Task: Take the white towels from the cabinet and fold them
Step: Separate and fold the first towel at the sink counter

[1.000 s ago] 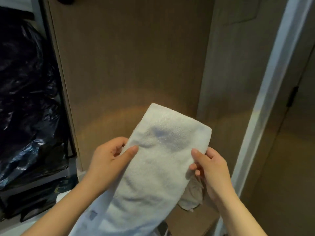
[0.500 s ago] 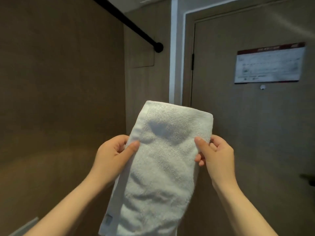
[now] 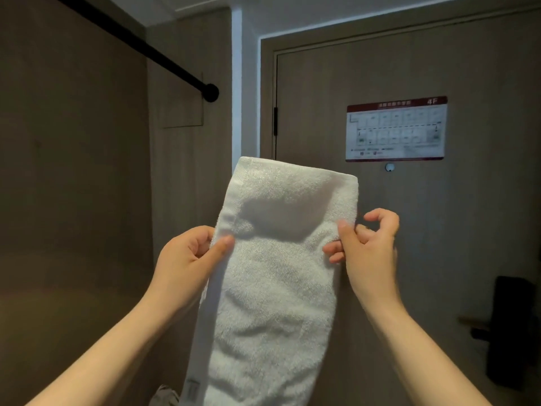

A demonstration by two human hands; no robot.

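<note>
From the head camera, a folded white towel (image 3: 278,273) hangs upright in the air before a closed door (image 3: 468,230). The left hand (image 3: 187,259) pinches its left edge, thumb on the front. The right hand (image 3: 369,247) pinches the right edge. A floor-plan sign (image 3: 396,128) is on the door.

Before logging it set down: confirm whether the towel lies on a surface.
No, the left hand and right hand hold the towel up by its edges.
</note>
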